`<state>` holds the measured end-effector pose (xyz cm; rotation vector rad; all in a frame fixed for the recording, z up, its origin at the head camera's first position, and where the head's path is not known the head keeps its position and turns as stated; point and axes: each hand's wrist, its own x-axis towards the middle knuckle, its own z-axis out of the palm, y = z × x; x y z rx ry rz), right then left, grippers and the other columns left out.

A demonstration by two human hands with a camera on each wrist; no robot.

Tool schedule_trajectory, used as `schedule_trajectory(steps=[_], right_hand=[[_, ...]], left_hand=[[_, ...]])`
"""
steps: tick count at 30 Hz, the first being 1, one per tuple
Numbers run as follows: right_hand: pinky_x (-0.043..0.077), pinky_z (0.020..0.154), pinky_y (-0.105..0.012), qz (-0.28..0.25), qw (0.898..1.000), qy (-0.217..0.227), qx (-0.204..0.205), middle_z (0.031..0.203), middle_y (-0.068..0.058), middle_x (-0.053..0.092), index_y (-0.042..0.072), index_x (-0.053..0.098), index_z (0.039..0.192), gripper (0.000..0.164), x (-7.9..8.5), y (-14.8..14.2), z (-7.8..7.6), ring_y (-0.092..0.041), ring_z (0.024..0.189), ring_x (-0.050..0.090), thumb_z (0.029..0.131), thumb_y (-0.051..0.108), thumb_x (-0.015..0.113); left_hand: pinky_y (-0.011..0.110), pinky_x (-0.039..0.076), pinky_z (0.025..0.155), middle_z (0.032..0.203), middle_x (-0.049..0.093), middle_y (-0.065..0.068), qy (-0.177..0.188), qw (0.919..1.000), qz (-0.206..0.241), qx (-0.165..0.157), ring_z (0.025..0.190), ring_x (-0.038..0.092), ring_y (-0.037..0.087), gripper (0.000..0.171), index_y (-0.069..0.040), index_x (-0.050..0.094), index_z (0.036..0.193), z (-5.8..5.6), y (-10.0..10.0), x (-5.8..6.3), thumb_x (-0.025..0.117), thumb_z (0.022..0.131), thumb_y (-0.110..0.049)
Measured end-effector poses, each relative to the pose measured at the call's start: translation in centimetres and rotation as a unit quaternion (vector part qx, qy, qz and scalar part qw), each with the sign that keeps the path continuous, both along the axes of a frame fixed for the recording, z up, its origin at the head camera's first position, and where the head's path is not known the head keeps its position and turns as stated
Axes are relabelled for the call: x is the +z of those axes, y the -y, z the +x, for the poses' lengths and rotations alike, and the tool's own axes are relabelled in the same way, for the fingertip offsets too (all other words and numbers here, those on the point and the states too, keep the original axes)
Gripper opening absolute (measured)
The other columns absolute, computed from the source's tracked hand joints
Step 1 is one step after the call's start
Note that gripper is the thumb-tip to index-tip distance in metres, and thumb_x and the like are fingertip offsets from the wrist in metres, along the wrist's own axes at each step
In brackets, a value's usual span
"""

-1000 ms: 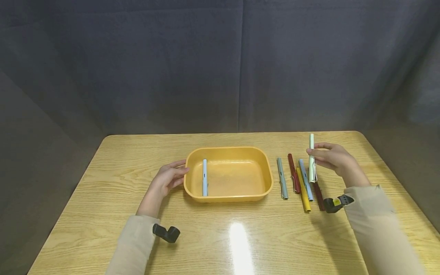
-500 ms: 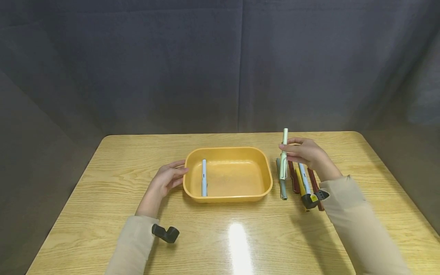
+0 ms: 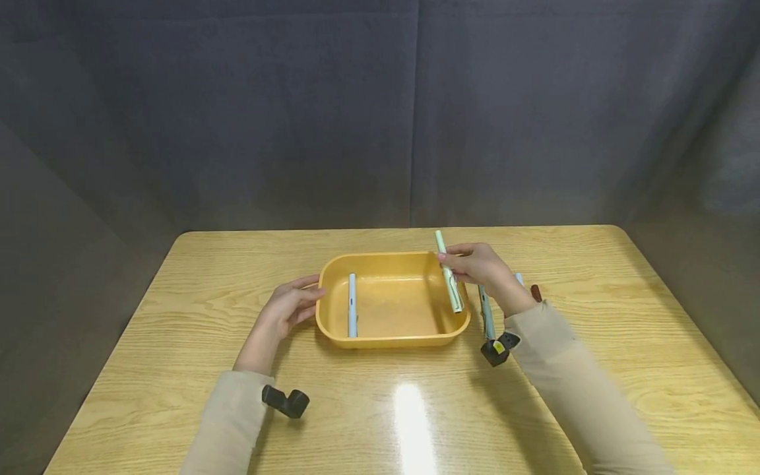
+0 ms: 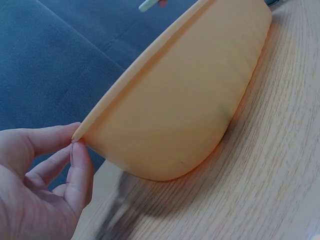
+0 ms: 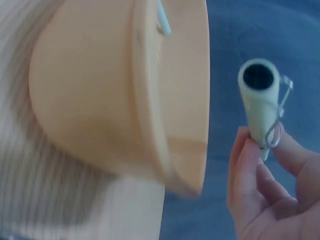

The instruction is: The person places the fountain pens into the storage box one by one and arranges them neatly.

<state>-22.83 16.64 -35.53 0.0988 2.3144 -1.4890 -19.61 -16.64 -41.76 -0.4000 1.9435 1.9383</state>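
Note:
A yellow-orange plastic tub (image 3: 392,342) stands on the wooden table, with a light blue pen (image 3: 353,307) lying inside near its left end. My left hand (image 3: 289,307) pinches the tub's left rim between thumb and fingers, as the left wrist view also shows. With thumb and fingertips my right hand (image 3: 477,267) holds a pale green pen (image 3: 449,277) by its middle, tilted above the tub's right end. In the right wrist view that pen (image 5: 262,107) shows a dark round end and a wire clip, apart from the tub wall.
Right of the tub lies a grey-green pen (image 3: 487,313), partly under the right wrist. A blue pen tip (image 3: 519,278) and a dark red pen end (image 3: 536,293) show beyond the right forearm, which hides the others. A dark curtain (image 3: 297,119) hangs behind the table.
My right hand has carried the pale green pen leftward from above the pens on the right to over the tub's right end. The left hand stays on the rim.

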Motion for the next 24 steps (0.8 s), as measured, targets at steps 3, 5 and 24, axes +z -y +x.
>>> schedule_trajectory(steps=[3, 5, 24], right_hand=[[0.053, 0.081, -0.018, 0.01, 1.0, 0.001, 0.003, 0.129, -0.019, 0.059, -0.001, 0.047, 0.138, 0.051, -0.5, 1.3, 0.0, 0.0, 0.078, 0.055, 0.097, 0.027, 0.056], [0.053, 0.079, -0.018, 0.004, 1.0, 0.005, -0.001, 0.126, -0.018, 0.06, 0.0, 0.048, 0.137, 0.05, -0.9, 2.1, 0.0, -0.002, 0.077, 0.054, 0.097, 0.027, 0.057], [0.057, 0.089, -0.036, -0.051, 0.998, 0.012, -0.036, 0.117, -0.021, 0.064, -0.005, 0.054, 0.127, 0.044, -4.0, 7.7, 0.6, -0.018, 0.087, 0.065, 0.091, 0.017, 0.066]], left_hand=[[0.012, 0.054, 0.074, 0.146, 0.044, 0.017, 0.0, 1.0, -0.001, -0.001, 0.085, 0.063, 0.001, 0.056, -0.009, 0.042, 0.144, 0.0, 0.0, 0.0, 0.062, 0.092, -0.013], [0.012, 0.054, 0.074, 0.146, 0.044, 0.017, 0.002, 1.0, -0.001, 0.0, 0.084, 0.063, 0.001, 0.056, -0.009, 0.042, 0.144, 0.0, 0.0, 0.0, 0.062, 0.092, -0.013], [0.011, 0.052, 0.073, 0.147, 0.042, 0.017, 0.003, 1.0, 0.004, -0.004, 0.081, 0.061, -0.001, 0.056, -0.009, 0.041, 0.144, 0.1, 0.2, 0.0, 0.062, 0.092, -0.013]])
